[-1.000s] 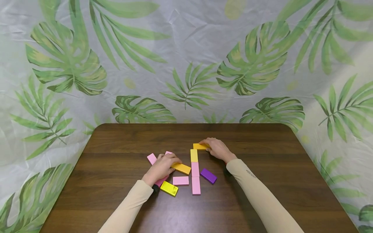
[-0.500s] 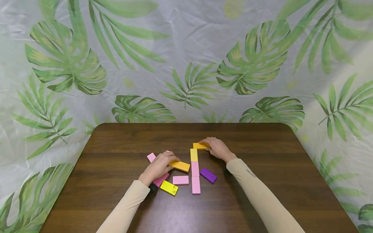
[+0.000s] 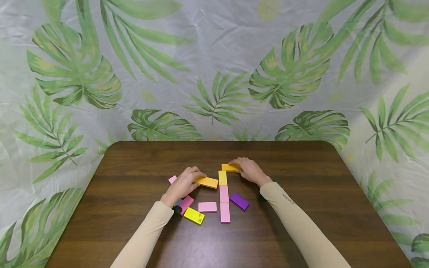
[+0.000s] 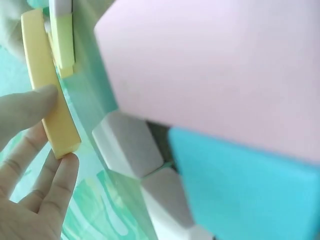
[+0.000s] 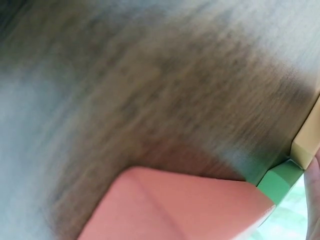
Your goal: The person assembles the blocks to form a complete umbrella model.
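In the head view my left hand (image 3: 182,184) pinches an orange block (image 3: 206,182) by its left end. The left wrist view shows the thumb on one face of this block (image 4: 47,75) and fingertips under its edge. Its right end comes close beside a pale yellow block (image 3: 222,178), which tops a column with two pink blocks (image 3: 224,194) below. My right hand (image 3: 250,171) grips the right end of a second orange block (image 3: 229,168), lying crosswise at the column's far end. In the right wrist view only a finger (image 5: 313,192) shows, against this block (image 5: 307,137).
Loose blocks lie left of the column: a pink one (image 3: 207,207), a bright yellow one (image 3: 194,216), a darker pink one (image 3: 186,204), a blue one (image 3: 178,202) partly hidden by the wrist. A purple block (image 3: 239,201) lies right of it on the brown table (image 3: 288,234).
My left hand has carried its orange block away from me along the column, from beside the upper pink block to beside the yellow one. The right hand has stayed in place.
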Motion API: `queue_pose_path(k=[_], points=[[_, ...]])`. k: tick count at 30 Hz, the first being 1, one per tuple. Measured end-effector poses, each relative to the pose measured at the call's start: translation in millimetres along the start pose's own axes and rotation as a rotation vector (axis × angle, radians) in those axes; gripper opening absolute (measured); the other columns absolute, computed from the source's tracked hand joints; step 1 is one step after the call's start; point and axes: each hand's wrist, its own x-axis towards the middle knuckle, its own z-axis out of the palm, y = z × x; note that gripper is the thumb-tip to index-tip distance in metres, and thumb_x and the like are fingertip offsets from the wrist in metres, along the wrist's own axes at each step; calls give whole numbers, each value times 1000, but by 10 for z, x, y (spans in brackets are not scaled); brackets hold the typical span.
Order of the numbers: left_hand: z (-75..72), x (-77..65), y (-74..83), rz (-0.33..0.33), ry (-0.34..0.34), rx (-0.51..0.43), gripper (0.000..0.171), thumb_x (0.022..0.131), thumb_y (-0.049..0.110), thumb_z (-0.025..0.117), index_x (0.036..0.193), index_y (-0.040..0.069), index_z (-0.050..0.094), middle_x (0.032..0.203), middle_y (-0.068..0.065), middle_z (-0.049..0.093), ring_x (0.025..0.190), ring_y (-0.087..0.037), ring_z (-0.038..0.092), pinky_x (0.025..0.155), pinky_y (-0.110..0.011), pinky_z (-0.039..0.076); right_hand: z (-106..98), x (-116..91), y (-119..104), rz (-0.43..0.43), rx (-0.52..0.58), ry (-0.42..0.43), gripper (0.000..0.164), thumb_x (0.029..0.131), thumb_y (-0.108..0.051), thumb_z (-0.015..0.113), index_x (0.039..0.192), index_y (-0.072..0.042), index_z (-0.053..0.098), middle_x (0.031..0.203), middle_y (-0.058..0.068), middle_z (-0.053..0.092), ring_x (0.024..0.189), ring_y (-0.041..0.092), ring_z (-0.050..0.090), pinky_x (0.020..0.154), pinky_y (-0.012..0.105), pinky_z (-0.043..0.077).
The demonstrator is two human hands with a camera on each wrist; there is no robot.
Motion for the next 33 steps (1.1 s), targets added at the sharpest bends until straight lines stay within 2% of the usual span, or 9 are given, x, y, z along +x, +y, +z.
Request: queue_pose_path(k=[7,12,20,27,33], points=[[-17,176,-79,-44,55,5,31,79,-2,76,108,7,70,99,-5,60,93,-24,53,84,-34,48,-9,-3,-1,2,-9,1,38,88,0,64,124,-14,63,118,8,63,111,27,57,99,47,40],[3,284,-124,-63,55,13,29,80,-3,74,107,5,71,99,-7,60,92,-25,53,84,-35,48,-22,-6,-14,7,3,-6,38,89,0,64,124,-13,63,118,8,63,113,27,56,103,48,35],[33,443,-141,-135,72,18,28,79,-6,72,105,4,71,98,-8,60,94,-28,54,83,-38,50,-22,-1,-27,12,6,-15,38,89,0,64,124,-13,63,119,9,62,113,28,56,104,49,35],[94,582,-149,-177,47,14,29,81,-8,68,107,4,71,100,-11,60,96,-30,54,82,-37,50,-17,0,-33,14,7,-8,38,89,1,64,124,-13,63,118,8,63,113,27,56,104,49,34],[142,646,-151,-201,24,11,29,80,-8,67,106,5,72,100,-10,59,96,-30,54,81,-38,50,-14,-2,-28,16,3,0,38,88,1,64,123,-14,63,117,8,63,111,26,57,102,48,37]])
